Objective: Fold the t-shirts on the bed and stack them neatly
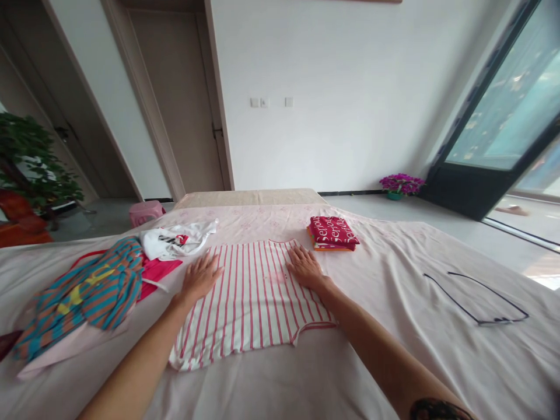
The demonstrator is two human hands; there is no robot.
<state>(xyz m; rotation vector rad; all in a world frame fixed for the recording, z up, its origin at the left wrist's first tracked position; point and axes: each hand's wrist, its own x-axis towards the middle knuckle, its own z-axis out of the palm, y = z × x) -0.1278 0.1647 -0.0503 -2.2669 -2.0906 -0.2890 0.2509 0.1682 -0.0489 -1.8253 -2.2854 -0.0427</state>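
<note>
A white shirt with red stripes (249,297) lies spread out on the pale pink sheet (350,373) in front of me. My left hand (201,277) rests flat on its left edge, fingers stretched out. On the upper right part of the shirt lies my right hand (305,268), palm down with the fingers extended. Neither hand grips the cloth. Just beyond my right hand sits a stack of folded clothes (333,232), with a red lettered piece on top.
Left of the shirt lie a loose striped garment (96,286) in teal and brown and a white garment (177,239). Glasses (481,321) rest on the sheet at right. Beyond are a pink stool (146,213), purple flowers (401,183) and a door (179,99).
</note>
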